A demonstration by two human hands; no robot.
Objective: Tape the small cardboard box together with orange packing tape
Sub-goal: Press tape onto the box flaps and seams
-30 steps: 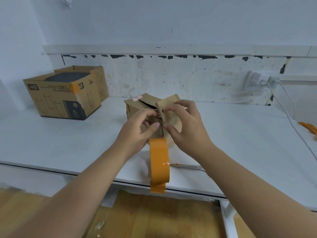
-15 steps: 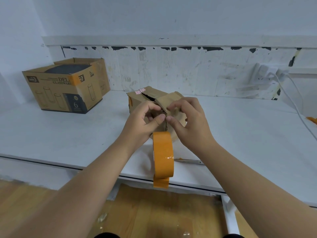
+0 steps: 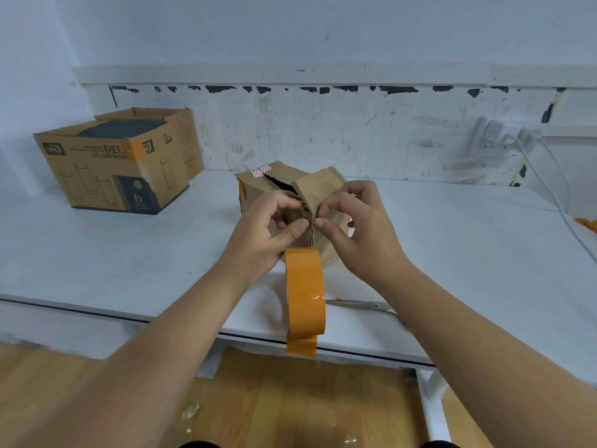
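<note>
Pinching the small brown cardboard box point(image 3: 284, 185) at its front seam, left hand point(image 3: 261, 234) and right hand point(image 3: 358, 231) meet over the white tabletop point(image 3: 129, 253); orange tape roll point(image 3: 305, 292) hangs below them, scuffed white wall point(image 3: 323, 130) behind.

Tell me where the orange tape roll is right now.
In the head view, the orange tape roll stands on edge at the table's near edge, centre frame, just below the small cardboard box and between both wrists.
</note>
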